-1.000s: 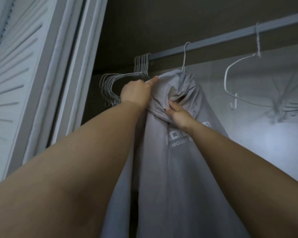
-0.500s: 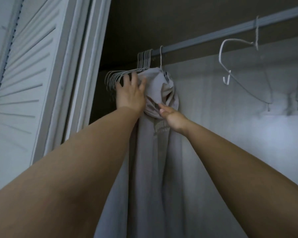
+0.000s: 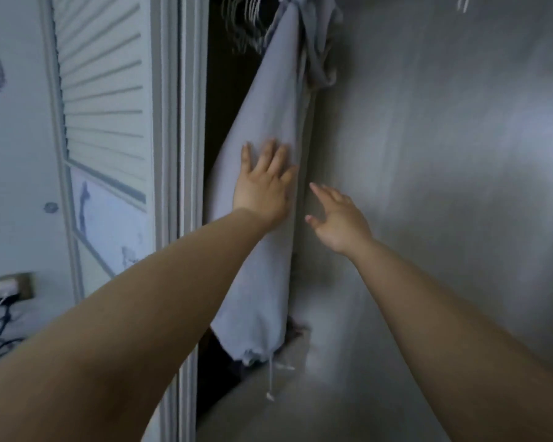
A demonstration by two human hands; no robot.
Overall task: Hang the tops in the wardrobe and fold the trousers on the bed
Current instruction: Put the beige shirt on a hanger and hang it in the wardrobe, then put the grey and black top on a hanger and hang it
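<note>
A long grey top (image 3: 262, 266) hangs inside the wardrobe, bunched at its upper end near the frame's top edge, its hem and a dangling drawstring low down. My left hand (image 3: 264, 183) lies flat on the fabric with straight, spread fingers. My right hand (image 3: 339, 218) hovers just right of the garment, fingers loosely spread, holding nothing and apart from the cloth. A cluster of empty wire hangers (image 3: 243, 23) shows at the upper left of the top.
The white louvred wardrobe door (image 3: 106, 122) and its frame (image 3: 179, 186) stand to the left. The grey back wall of the wardrobe (image 3: 444, 186) fills the right. A wall socket with a plugged charger and cables (image 3: 7, 288) sits at far left.
Both hands have dropped from the bunched collar near the rail to the garment's middle. The view has tilted down, so the rail and the lone hanger have left the frame.
</note>
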